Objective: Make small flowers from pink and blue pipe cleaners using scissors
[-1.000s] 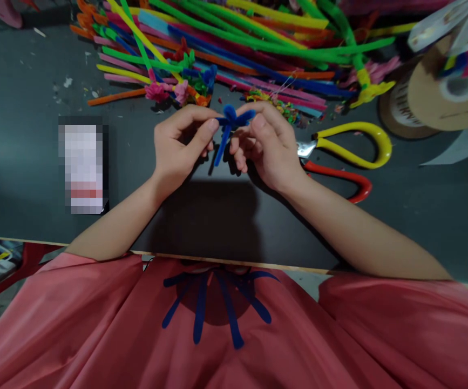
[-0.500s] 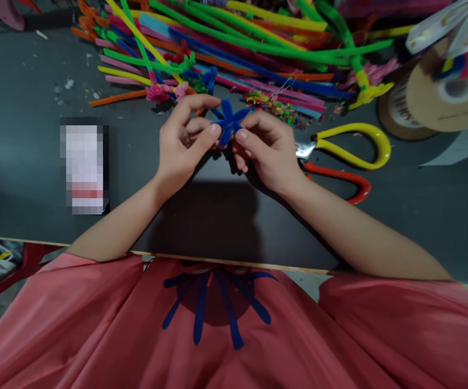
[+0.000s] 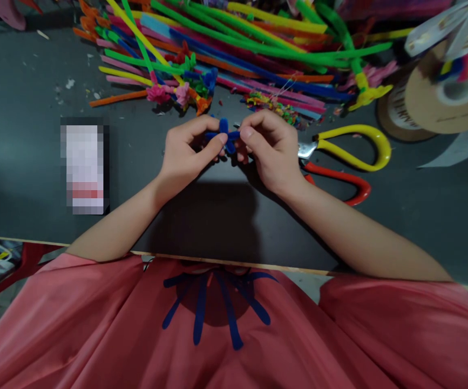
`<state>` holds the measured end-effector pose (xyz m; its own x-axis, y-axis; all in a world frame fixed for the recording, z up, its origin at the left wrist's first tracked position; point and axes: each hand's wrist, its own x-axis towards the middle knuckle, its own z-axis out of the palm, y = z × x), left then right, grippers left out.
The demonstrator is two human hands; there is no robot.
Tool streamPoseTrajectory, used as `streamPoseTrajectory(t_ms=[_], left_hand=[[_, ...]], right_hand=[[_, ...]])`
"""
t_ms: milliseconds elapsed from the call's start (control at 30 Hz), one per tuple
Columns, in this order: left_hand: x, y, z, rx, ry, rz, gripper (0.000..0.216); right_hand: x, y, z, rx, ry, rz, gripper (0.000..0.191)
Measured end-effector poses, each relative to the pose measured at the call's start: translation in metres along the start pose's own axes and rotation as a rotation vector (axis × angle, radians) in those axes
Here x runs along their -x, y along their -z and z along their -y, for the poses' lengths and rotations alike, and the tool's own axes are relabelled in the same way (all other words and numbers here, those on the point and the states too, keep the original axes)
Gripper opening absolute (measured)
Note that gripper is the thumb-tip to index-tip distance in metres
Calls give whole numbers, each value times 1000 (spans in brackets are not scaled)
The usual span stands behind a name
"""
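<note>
Above the dark table (image 3: pixel 132 135), my two hands hold a blue pipe-cleaner flower (image 3: pixel 224 127) between them. My left hand (image 3: pixel 189 148) is closed, its thumb and fingers pinching the flower's left side and lower middle. From the right, my right hand (image 3: pixel 272 148) pinches a petal between thumb and forefinger. Several fuzzy petals stick out from the flower's centre; its underside is hidden by my fingers. Just right of my right hand lie scissors (image 3: pixel 353 146) with one yellow and one red handle, their blades partly covered by the hand.
Loose pipe cleaners (image 3: pixel 234 48) in many colours pile up along the back, with finished-looking fuzzy flowers (image 3: pixel 158 93) at their near side. A phone (image 3: pixel 83 167) with a blurred screen lies left. Ribbon spools (image 3: pixel 428 102) stand at the right. Small scraps (image 3: pixel 69 84) dot the table.
The blue flower has come down a little towards me and tilted, so its petals spread differently. My left thumb now lies across its lower middle. Both hands stay closed on it.
</note>
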<state>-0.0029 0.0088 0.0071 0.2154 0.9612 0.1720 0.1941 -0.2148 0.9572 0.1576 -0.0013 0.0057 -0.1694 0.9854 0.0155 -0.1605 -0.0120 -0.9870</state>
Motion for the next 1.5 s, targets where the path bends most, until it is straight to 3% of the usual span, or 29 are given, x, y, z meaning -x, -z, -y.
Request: streamPoseTrajectory(t_ms=[700, 1200, 1500], left_hand=[[-3, 0, 7, 183, 154, 43, 26], [-2, 0, -4, 110, 102, 63, 23], [-1, -4, 0, 189, 96, -4, 24]], right_hand=[[0, 2, -4, 76, 19, 59, 25], [0, 0, 1, 30, -13, -14, 28], [0, 1, -1, 49, -19, 48, 27]])
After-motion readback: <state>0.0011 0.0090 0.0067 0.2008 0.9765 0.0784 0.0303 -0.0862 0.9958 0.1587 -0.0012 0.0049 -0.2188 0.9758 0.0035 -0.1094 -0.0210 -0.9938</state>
